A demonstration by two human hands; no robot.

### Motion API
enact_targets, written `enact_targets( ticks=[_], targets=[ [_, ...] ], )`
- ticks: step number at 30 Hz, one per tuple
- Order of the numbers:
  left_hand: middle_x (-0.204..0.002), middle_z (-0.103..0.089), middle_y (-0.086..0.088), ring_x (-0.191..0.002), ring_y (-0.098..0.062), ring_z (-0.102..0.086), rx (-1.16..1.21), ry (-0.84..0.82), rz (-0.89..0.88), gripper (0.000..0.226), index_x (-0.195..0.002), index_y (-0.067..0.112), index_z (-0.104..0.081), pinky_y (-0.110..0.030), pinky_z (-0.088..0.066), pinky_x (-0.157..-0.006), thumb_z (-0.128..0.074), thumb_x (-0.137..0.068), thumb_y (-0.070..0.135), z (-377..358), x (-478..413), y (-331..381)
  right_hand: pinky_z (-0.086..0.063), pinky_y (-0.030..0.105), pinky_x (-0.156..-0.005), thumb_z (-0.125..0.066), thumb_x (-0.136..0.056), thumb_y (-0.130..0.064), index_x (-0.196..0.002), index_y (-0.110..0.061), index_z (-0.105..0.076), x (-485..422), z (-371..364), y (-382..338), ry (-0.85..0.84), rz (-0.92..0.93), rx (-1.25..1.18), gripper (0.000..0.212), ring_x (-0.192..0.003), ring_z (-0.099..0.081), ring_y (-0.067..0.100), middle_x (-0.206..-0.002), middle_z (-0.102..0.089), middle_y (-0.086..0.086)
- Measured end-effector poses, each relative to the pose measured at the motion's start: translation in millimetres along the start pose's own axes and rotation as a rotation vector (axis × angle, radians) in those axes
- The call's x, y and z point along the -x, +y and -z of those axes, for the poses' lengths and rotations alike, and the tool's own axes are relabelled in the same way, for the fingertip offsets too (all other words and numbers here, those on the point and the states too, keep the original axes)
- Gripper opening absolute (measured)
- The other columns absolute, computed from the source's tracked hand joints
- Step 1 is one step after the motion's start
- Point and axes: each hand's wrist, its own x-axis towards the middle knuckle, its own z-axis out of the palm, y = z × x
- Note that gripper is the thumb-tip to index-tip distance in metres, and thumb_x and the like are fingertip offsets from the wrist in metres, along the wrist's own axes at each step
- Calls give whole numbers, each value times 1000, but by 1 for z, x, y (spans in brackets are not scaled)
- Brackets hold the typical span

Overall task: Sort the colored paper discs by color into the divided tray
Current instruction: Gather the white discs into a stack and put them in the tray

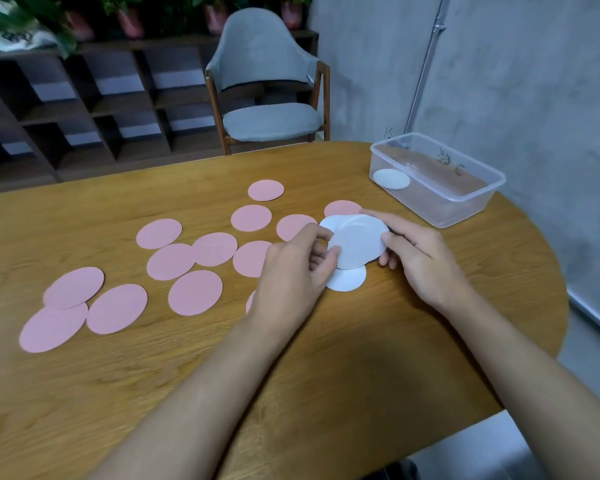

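Note:
Both hands hold a small stack of white paper discs [357, 240] just above the wooden table [326, 358]. My left hand [291, 271] pinches its left edge and my right hand [420, 258] grips its right edge. Another white disc [347, 280] lies flat on the table under the stack. Several pink discs [194, 292] are spread over the table to the left, some overlapping. A clear plastic tray [465, 206] stands at the far right with one white disc [391, 179] in its near-left corner.
A grey padded chair [267, 81] stands behind the table. Dark wooden shelving [84, 109] fills the back left. A concrete wall with a metal pipe [426, 64] is on the right. The table's rounded edge curves away at the right.

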Motion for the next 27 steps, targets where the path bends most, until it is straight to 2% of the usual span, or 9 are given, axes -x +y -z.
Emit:
enact_targets(
  ticks=[4,7,9,13,17,20,22,24,27],
  targets=[
    [-78,-76,7,-73,-7,-71,11,16,30,33,-126,17,-69,-18,-56,-73,-75,-94,21,1,-2,1,-49,45,-82,-39,-99,-24,-131,-43,-68,3,-3,-5,-35,21,-23,47,-77,-58,22,-75,-63,11],
    [-75,-73,9,-72,-8,-69,-23,24,32,30,-122,16,-73,-18,-54,-70,-75,-94,23,0,-4,2,-48,37,-79,-43,-106,-28,-133,-43,-65,4,-5,-8,-52,66,31,39,-75,-58,16,-76,-62,2],
    [-75,-71,11,-72,-7,-67,-37,10,31,30,-122,18,-72,-16,-53,-68,-74,-94,27,0,-4,3,-49,40,-78,-50,-108,-23,-134,-40,-64,5,-5,-9,-48,118,95,34,-75,-58,23,-78,-63,-3],
    [-94,-65,15,-90,-7,-59,-216,-113,-44,45,-127,28,-67,-33,-55,-74,-76,-87,47,6,1,-2,-51,40,-81,-52,-106,-18,-132,-32,-64,2,-2,-2,42,92,147,32,-79,-61,22,-88,-68,-7],
    [-113,-58,17,-107,-6,-53,-289,-293,-95,60,-126,30,-70,-32,-52,-84,-77,-78,67,13,3,-5,-46,22,-77,-54,-105,-15,-127,-27,-67,1,4,-1,177,73,147,28,-80,-61,12,-91,-68,-19],
    [-114,-62,16,-107,-8,-55,-328,-301,-130,53,-120,29,-72,-37,-54,-84,-74,-83,65,16,0,-7,-41,11,-72,-54,-104,-16,-126,-26,-68,1,7,-1,234,31,175,27,-81,-59,15,-92,-70,-12],
    [-108,-66,14,-101,-11,-56,-377,-323,-205,45,-113,27,-74,-40,-54,-79,-66,-90,65,17,-1,-6,-42,12,-75,-54,-104,-18,-127,-26,-67,1,8,-1,256,12,178,27,-84,-59,15,-96,-72,-4],
    [-99,-67,11,-95,-12,-58,-401,-324,-291,43,-107,26,-74,-40,-54,-73,-53,-98,62,19,-2,-5,-46,21,-79,-54,-104,-19,-126,-28,-67,1,8,0,257,1,167,27,-82,-61,19,-92,-71,-1],
    [-96,-69,7,-90,-17,-64,-338,-248,-352,37,-108,22,-73,-42,-55,-69,-45,-106,47,20,-1,-5,-50,35,-77,-55,-103,-17,-123,-28,-68,0,7,2,234,24,136,26,-76,-61,25,-85,-68,-10]
  ],
)
